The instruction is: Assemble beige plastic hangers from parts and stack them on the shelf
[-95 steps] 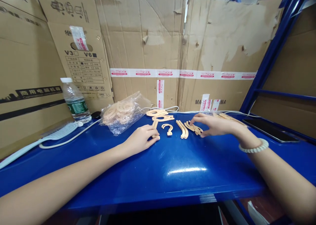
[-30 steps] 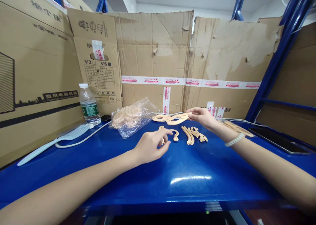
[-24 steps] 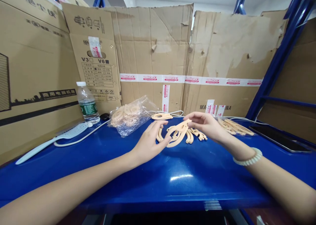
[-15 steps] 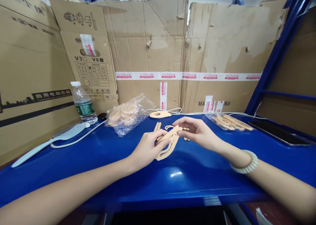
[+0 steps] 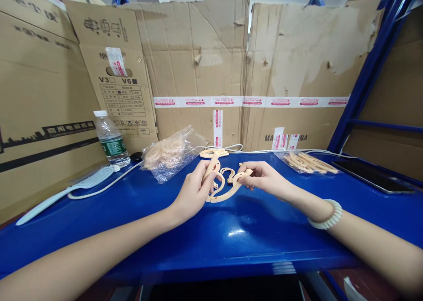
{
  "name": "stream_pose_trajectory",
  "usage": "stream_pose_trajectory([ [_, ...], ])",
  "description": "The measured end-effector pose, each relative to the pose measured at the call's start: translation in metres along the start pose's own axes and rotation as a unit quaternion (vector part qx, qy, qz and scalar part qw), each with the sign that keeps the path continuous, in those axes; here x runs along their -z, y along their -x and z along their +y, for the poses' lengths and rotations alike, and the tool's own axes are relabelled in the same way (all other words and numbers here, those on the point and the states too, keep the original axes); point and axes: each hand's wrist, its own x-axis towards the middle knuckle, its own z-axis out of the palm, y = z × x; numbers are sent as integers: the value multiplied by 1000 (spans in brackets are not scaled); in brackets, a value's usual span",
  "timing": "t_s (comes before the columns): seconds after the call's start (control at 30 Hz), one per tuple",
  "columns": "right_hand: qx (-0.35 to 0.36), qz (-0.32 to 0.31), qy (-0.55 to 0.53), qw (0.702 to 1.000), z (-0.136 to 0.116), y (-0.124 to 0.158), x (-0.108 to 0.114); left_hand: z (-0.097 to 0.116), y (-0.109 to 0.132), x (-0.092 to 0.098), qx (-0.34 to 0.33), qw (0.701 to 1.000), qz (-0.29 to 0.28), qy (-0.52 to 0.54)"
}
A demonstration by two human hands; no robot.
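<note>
On my feed the front of the blue desk [image 5: 185,248] comes nearest. Over it, my left hand [image 5: 191,190] and right hand [image 5: 267,178] each keep a firm grip on one side of a pale curved piece [image 5: 222,198], opened out between them. Beyond lie a hook-shaped piece [image 5: 228,173], a plastic bag [image 5: 168,153] of parts, then cardboard [image 5: 291,67].

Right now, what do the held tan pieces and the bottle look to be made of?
Held tan pieces: probably matte wood or plywood, judging by their pale, flat-cut look; tan plastic is possible. Bottle: likely plastic, clear and glossy; its walls are see-through.
</note>
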Motion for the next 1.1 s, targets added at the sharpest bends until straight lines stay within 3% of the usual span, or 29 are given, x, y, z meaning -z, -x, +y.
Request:
stream_pose_trajectory([
  [0.33,-27,65,-143,987,5,-2,1,-5,-7,5,6,998,46,34],
  [0.5,22,126,-218,968,10,-5,9,-6,-6,8,27,999,40,18],
  [0.73,-9,58,-217,974,14,-6,1,1,-1,3,38,997,-63,3],
  [0.87,14,33,-219,975,11,-3,-8,4,1,1,37,990,-136,9],
  [0.97,44,26,-221,974,10,0,-12,3,-2,0,101,975,-162,113],
  [1.1,88,14,-204,975,10,1,-17,1,-4,-4,214,926,-195,241],
])
